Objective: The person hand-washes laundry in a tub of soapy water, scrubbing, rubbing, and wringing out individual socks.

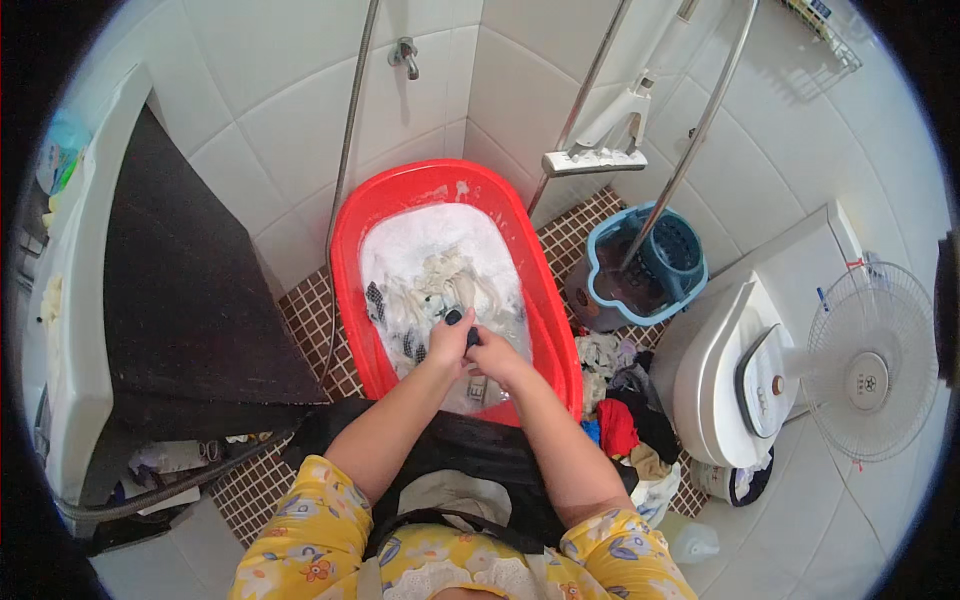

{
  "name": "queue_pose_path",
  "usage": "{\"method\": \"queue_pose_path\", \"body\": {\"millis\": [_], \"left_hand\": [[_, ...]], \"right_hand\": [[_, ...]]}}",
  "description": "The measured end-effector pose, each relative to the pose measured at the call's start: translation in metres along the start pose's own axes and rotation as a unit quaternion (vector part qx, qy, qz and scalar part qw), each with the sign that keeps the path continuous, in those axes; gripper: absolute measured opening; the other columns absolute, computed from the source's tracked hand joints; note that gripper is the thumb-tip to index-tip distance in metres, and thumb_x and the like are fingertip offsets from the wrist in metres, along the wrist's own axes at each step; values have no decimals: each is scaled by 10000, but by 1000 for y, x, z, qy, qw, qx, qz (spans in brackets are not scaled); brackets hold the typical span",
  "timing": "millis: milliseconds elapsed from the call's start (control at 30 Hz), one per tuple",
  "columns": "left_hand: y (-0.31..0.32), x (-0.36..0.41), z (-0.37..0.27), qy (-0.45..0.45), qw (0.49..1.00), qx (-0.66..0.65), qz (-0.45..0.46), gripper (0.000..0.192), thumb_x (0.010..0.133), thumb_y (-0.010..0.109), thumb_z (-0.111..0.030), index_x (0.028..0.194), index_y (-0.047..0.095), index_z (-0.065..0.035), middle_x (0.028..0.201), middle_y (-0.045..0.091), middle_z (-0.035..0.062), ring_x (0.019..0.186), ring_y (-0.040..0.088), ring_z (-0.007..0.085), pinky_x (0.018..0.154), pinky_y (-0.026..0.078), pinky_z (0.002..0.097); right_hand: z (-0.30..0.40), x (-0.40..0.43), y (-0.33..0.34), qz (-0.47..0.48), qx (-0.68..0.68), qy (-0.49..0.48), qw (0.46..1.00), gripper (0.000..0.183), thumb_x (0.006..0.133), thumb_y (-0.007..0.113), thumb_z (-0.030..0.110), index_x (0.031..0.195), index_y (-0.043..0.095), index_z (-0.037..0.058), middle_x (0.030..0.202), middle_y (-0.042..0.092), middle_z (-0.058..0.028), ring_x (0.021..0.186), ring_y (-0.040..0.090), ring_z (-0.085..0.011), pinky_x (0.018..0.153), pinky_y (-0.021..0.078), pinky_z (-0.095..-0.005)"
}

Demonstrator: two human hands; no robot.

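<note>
A red plastic tub (pixel 551 315) stands on the tiled floor before me, holding white suds (pixel 442 225) and soaked clothes. My left hand (pixel 450 340) and my right hand (pixel 495 356) meet over the tub's near half, both closed on a small dark cloth (pixel 472 337) that pokes out between the fingers. Just beyond them lies a bunched cream garment (pixel 461 281) in the foam. Black-and-white patterned fabric (pixel 375 300) shows at the left of the suds. Cloudy water and a piece with lettering (pixel 476 388) lie under my wrists; what is deeper is hidden.
A blue-rimmed mop bucket (pixel 592 259) with a mop pole stands right of the tub. Nearer lies a pile of clothes with a red piece (pixel 616 427). A toilet (pixel 697 375) and a fan (pixel 870 375) are at right, a washbasin (pixel 82 360) at left. A shower hose (pixel 349 127) hangs behind.
</note>
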State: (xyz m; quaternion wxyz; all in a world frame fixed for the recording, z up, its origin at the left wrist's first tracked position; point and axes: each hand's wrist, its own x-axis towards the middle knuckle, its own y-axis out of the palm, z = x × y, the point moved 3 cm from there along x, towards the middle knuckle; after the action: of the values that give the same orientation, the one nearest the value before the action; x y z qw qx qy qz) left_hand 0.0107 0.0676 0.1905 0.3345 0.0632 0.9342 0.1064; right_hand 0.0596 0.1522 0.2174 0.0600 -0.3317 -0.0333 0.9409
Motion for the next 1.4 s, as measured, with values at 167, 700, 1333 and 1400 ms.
{"method": "queue_pose_path", "body": {"millis": [167, 700, 1333, 1400], "left_hand": [[-20, 32, 8, 3, 1000, -5, 0, 348, 841, 542, -404, 769, 553, -64, 634, 527, 42, 489, 491, 146, 389, 332, 297], [17, -39, -20, 391, 649, 642, 117, 805, 838, 339, -560, 1393, 91, -32, 1434, -49, 242, 1341, -23, 364, 990, -20, 626], [-26, 3, -55, 376, 825, 422, -12, 897, 760, 551, -561, 1334, 173, 14, 1332, 266, 280, 1240, 293, 391, 1003, 271, 447], [-27, 6, -53, 373, 844, 384, -16, 890, 742, 585, -547, 1309, 206, 26, 1292, 307, 272, 1193, 346, 389, 972, 322, 403]], "right_hand": [[18, -4, 8, 74, 262, 61, 960, 427, 856, 459, 399, 1172, 489, 114, 1011, 576, -70, 871, 557, -193, 692, 466, -354], [12, 7, -9, 77, 408, -49, 908, 516, 780, 643, 116, 1225, 398, 25, 1141, 515, -147, 1048, 514, -262, 873, 423, -381], [1, 19, -20, -131, 324, -36, 936, 118, 732, 576, 121, 692, 468, 99, 562, 441, -21, 367, 337, -133, 313, 224, -275], [1, 16, -18, -164, 260, -52, 950, 84, 699, 546, 108, 653, 476, 106, 525, 421, -18, 376, 345, -131, 323, 236, -283]]}}
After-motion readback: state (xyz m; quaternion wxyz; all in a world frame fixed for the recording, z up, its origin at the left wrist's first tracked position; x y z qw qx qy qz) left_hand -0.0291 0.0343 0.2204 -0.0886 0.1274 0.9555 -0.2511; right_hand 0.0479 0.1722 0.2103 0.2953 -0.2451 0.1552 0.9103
